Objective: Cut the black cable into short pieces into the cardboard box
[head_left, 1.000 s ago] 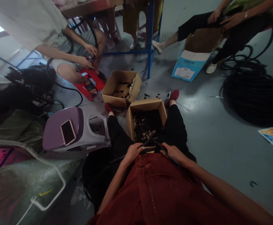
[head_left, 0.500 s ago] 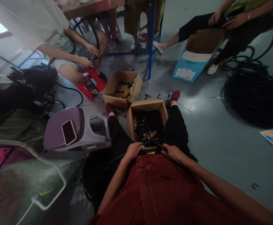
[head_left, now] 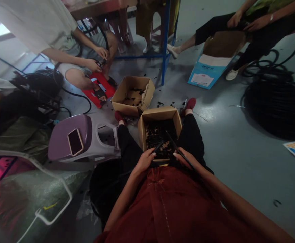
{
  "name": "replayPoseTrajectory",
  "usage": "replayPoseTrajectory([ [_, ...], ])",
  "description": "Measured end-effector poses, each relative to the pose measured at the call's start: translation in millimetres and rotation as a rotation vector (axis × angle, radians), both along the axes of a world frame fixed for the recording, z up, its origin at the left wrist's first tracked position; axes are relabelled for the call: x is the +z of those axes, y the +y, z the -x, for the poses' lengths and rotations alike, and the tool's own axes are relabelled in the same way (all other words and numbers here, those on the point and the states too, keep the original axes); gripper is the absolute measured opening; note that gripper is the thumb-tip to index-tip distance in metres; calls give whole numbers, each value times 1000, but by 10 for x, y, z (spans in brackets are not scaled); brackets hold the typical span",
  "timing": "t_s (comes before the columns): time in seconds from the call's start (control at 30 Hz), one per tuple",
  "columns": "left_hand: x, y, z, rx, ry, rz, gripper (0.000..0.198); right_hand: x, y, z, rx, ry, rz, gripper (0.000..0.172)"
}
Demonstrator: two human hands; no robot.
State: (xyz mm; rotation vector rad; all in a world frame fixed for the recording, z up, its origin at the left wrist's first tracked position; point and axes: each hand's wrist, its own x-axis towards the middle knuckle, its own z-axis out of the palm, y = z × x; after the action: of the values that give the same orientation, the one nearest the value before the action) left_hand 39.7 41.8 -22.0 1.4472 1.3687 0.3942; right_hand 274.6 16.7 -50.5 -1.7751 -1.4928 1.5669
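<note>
My left hand point(head_left: 145, 160) grips a black cable point(head_left: 180, 151) at the near rim of a cardboard box point(head_left: 160, 116), and a short end pokes out over the box. My right hand point(head_left: 184, 158) closes on a straight stretch of the same kind of cable, which angles up over the box. The box stands between my black-trousered legs point(head_left: 194, 141), heaped with cut black cable pieces point(head_left: 160, 138). My red top point(head_left: 167, 202) lies just below both hands. I cannot tell whether the two hands hold one length.
A second cardboard box point(head_left: 132, 96) with black scraps stands just beyond mine. A purple-grey stool point(head_left: 82, 140) with a phone on it is to my left. Seated co-workers' hands point(head_left: 96, 57) point(head_left: 251, 23) work at the far side. A large black cable coil point(head_left: 276, 108) lies on the right.
The cable in my right hand now rises farther over the box, and a short end stands out from my left hand. Both hands have spread slightly apart.
</note>
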Motion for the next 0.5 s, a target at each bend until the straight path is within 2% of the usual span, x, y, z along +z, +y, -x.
replayPoseTrajectory([
  [0.13, 157, -22, -117, -89, -47, -12, 38, 137, 39, 188, -247, 340, 42, 35],
  [0.23, 201, -77, -203, -196, -78, -21, 37, 178, 65, 279, -405, 481, 60, 40],
  [0.37, 197, -128, -260, -275, -82, -1, 38, 109, 92, 326, -571, 584, 115, 45],
  [0.5, 177, -126, -210, -300, 7, -40, 39, 27, 109, 318, -659, 702, 114, 47],
])
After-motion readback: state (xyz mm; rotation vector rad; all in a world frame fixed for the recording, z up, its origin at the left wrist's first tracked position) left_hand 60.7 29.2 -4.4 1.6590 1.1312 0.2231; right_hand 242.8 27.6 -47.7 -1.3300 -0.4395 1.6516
